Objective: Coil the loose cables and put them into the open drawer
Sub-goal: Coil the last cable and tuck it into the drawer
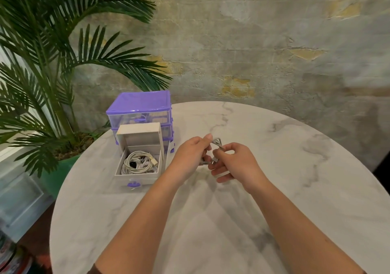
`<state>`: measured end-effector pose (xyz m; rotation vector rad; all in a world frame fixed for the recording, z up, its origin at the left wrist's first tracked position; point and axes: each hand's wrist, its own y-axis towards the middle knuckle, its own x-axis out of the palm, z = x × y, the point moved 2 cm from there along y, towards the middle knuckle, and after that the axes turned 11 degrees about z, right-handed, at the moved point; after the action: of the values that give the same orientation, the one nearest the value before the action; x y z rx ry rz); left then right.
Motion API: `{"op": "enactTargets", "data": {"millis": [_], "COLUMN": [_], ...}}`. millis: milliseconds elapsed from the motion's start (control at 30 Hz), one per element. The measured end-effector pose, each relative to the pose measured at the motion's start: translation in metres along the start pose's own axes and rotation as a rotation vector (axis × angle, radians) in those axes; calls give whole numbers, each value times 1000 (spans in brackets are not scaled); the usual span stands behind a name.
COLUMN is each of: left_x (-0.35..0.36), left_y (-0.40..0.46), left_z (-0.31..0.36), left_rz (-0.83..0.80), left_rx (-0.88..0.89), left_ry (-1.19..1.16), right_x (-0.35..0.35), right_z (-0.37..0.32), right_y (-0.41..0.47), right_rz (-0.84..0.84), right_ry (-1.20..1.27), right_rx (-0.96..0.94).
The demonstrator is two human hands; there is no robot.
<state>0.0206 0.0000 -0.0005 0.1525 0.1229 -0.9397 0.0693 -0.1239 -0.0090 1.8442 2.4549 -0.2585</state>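
Both forearms reach forward; left hand (pixel 191 154) and right hand (pixel 234 162) meet, fingers curled.

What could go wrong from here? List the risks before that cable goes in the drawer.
1. The grey cable is pinched between the left hand and right hand above the marble table; if either grip loosens, the loops may spring open.
2. The open drawer already holds coiled white cables, so the new coil could tangle with them or sit too high.

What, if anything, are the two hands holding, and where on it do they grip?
Both hold one grey cable: the left hand grips its looped bundle, the right hand pinches it near the plug end.
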Motion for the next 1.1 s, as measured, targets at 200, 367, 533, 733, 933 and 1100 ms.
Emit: {"op": "enactTargets", "data": {"millis": [200, 367, 533, 733, 933, 1100], "left_x": [-4, -1, -7, -15, -19, -11], "left_y": [2, 4, 6, 9, 10, 9], "left_z": [-4, -9, -8, -2, -5, -1], "left_rz": [-44, 41, 98, 10, -53, 3], "left_rx": [-269, -415, -531, -452, -221, -267], "left_ry": [-189, -419, -633, -636, -230, -363], "right_x": [2, 5, 12, 8, -5, -3], "right_z": [-1, -5, -4, -10, -6, -4], "right_y": [1, -2, -10, -14, -6, -4], "right_rz": [43, 58, -19, 72, 158, 223], "right_ry": [-35, -45, -93, -389, -409, -14], "right_rx": [-98, -210, -291, -748, -781, -419]}}
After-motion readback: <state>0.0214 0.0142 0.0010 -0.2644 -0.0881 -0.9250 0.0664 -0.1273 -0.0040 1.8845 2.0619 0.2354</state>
